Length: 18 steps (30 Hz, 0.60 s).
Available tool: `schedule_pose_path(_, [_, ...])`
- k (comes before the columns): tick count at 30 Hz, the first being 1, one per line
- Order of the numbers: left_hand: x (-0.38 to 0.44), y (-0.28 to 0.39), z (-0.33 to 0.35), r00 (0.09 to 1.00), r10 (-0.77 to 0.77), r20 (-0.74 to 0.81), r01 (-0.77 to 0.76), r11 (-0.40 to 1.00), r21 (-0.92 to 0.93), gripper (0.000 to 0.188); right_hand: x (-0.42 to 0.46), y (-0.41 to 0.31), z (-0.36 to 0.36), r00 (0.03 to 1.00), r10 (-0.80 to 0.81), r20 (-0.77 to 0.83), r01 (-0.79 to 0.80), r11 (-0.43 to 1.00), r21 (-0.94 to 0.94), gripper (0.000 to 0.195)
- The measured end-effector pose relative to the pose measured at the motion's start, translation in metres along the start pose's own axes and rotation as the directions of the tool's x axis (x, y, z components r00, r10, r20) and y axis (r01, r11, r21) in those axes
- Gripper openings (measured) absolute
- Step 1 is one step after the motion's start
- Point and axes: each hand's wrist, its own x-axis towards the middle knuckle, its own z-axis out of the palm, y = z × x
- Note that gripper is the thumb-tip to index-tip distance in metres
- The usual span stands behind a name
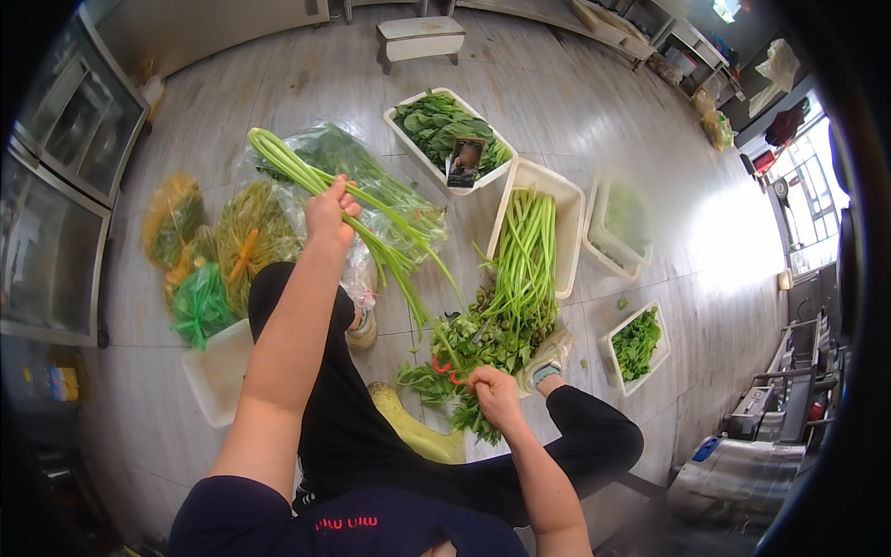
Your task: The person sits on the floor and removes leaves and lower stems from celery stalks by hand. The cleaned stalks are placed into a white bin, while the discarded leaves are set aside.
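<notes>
My left hand [332,211] is closed around a bunch of long green celery stalks [289,163], raised over a clear plastic bag of leafy greens [348,167]. My right hand [495,397] grips leafy celery tops [480,421] low between my legs, beside the red handles of scissors [441,363] that lie among a heap of leaves [463,338]. More celery stalks [525,244] reach from a white plastic bin [571,223] onto that heap. A bin of leafy greens [435,115] carries a phone [465,162] at its near edge.
Yellow and green plastic bags [202,299] of vegetables and a white bin [223,383] lie at the left. A small bin of leaves [637,344] and stacked bins [616,223] stand at the right. A low stool [421,40] stands at the far side; glass-fronted cabinets [59,174] stand left.
</notes>
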Motion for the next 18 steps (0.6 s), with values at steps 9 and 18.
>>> schedule_pose_path(9, [-0.039,-0.015,0.013,0.995,0.069,0.073,-0.084,0.968,0.238,0.008,-0.014,0.088,-0.016,0.986,0.110,-0.121,-0.111,0.994,0.001,0.037])
schedule_pose_path(18, [-0.115,-0.131,0.022,0.860,-0.391,0.328,0.137,0.796,0.590,0.011,-0.022,0.065,-0.068,0.887,0.280,-0.368,-0.172,0.939,0.298,0.027])
